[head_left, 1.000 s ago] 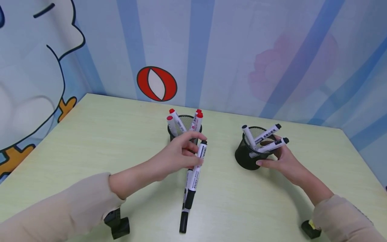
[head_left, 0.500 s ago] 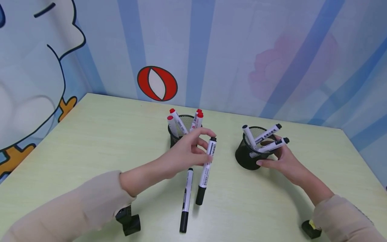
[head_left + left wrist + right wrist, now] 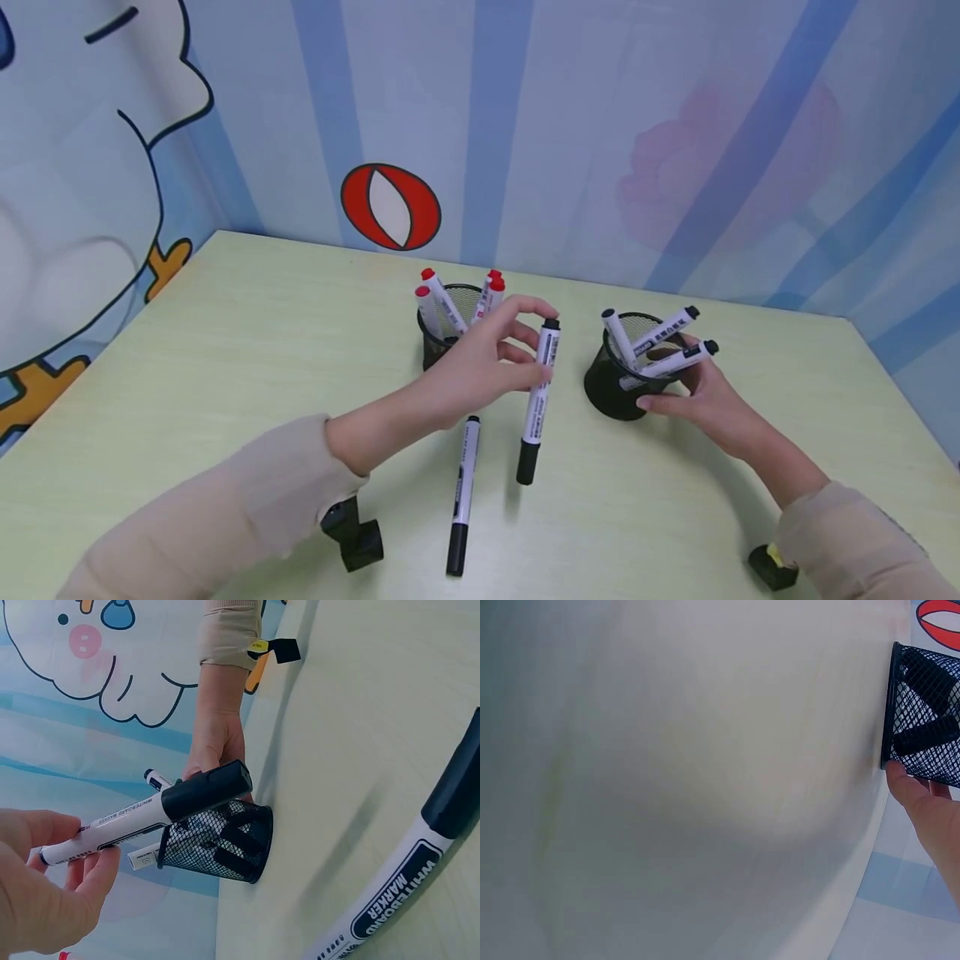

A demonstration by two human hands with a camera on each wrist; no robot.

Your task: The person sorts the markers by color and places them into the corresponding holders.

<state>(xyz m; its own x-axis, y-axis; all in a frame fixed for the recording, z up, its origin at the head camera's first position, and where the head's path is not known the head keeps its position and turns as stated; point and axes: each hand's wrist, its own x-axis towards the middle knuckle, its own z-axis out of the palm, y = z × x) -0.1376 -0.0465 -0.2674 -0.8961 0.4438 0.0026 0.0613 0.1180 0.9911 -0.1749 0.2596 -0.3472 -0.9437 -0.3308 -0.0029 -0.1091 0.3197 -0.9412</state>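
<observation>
My left hand (image 3: 487, 358) pinches a whiteboard marker (image 3: 537, 400) near its upper end, above the table, with its thick black cap hanging down. In the left wrist view the same marker (image 3: 120, 825) shows its printed label. My right hand (image 3: 705, 400) grips the side of a black mesh pen cup (image 3: 615, 387), which holds 3 black-ended markers (image 3: 663, 331). The right wrist view shows that cup (image 3: 922, 712) at its edge, with fingers against it. On the table below my left hand lies another whiteboard marker (image 3: 463, 492), also seen close up as a marker (image 3: 405, 877) in the left wrist view.
A second black mesh cup (image 3: 433, 350) holding several red-capped markers (image 3: 442, 300) stands behind my left hand, partly hidden by it. The pale wooden table (image 3: 300, 333) meets a blue striped cartoon backdrop (image 3: 562, 125). Black wrist devices (image 3: 352, 537) hang beneath both sleeves.
My left hand has lifted the marker off the one lying below and carried it right and slightly up, toward the right cup. The right hand and its cup have stayed put.
</observation>
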